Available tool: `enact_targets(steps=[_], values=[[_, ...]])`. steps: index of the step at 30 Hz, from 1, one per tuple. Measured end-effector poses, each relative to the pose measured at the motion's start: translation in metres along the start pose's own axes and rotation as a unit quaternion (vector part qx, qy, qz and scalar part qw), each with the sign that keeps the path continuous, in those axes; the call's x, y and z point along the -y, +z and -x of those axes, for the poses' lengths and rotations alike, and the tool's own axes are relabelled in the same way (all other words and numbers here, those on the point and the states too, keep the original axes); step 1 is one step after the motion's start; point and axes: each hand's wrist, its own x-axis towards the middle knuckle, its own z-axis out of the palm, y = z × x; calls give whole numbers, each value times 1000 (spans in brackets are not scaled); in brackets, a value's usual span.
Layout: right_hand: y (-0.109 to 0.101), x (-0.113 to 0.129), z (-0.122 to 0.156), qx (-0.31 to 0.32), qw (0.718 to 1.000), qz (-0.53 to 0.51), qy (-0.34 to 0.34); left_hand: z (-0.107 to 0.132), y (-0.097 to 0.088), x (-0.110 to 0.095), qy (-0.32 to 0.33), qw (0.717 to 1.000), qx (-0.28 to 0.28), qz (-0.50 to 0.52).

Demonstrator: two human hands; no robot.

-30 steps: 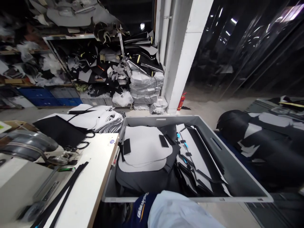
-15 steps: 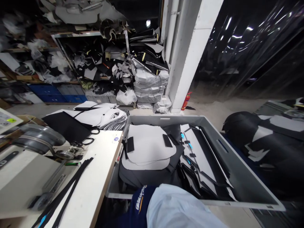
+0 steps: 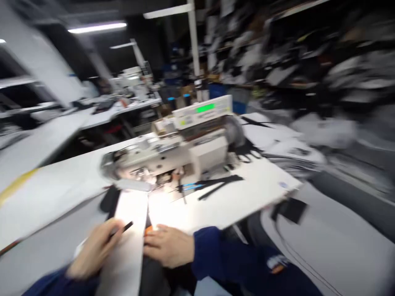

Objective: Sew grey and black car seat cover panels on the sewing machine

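The view is blurred by motion. My left hand sits at the bottom left, fingers curled around a thin black strip. My right hand lies knuckles up, its fingertips against the right edge of a long white fabric piece. This piece runs between both hands up to the needle end of a sewing machine. A small orange thing shows just above my right fingertips. Blur hides whether that hand grips anything.
The machine stands on a white table with black strips beside it. A control box with a green display sits on top. Grey and white cut pieces lie at the right. More work tables stand behind.
The view has swung left, from the grey bin of cut pieces to the sewing machine. Both my hands have come into view on the white fabric piece.
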Motion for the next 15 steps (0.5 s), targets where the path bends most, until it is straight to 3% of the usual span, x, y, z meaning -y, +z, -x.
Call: enact_targets(steps=[3,6,9,15], values=[[22,-16,-17,-34,997,-68,-26,-8,13,10,-12,999,51,-11],[34,-26,-23,-76,992,-97,11,-33,34,15,16,994,38,-102],[38,-28,-26,-127,986,-88,58,-44,46,20,-19,995,26,-92],[37,-32,-41,-59,995,-51,-63,-57,44,35,-91,996,6,-4]])
